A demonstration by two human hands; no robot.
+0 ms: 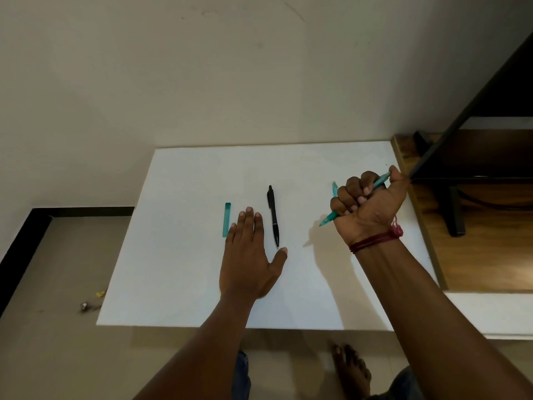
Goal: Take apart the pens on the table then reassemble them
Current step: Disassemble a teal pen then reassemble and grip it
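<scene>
**White table by a plain wall: one teal pen in the fist**

Against a bare beige wall (144,82) stands a white table (178,284) with a smooth, matte top; at its right side is a dark wooden shelf (476,255).

From the head view, the left hand (248,261) lies flat on the table with straight fingers and holds nothing. It rests between a teal cap (227,220), a short, flat-sided, half-transparent piece, and a black pen (273,216), which is slim, glossy and looks whole, with its tip towards the person.

The right hand (366,203), with a red thread (375,241) around the wrist, is raised over the table's right part. Its fingers are curled into a fist around a teal pen (330,218). The thin point comes out below the fist and the back end out above the thumb.

Just behind this fist a small teal piece (334,188) shows; I cannot tell what part it is.

I judge that the teal pen is being taken apart, since its cap lies apart on the table. The next move probably needs the free left hand to come over, pinch the front end and twist or pull it. The small plastic parts are light and could roll or slip.
</scene>
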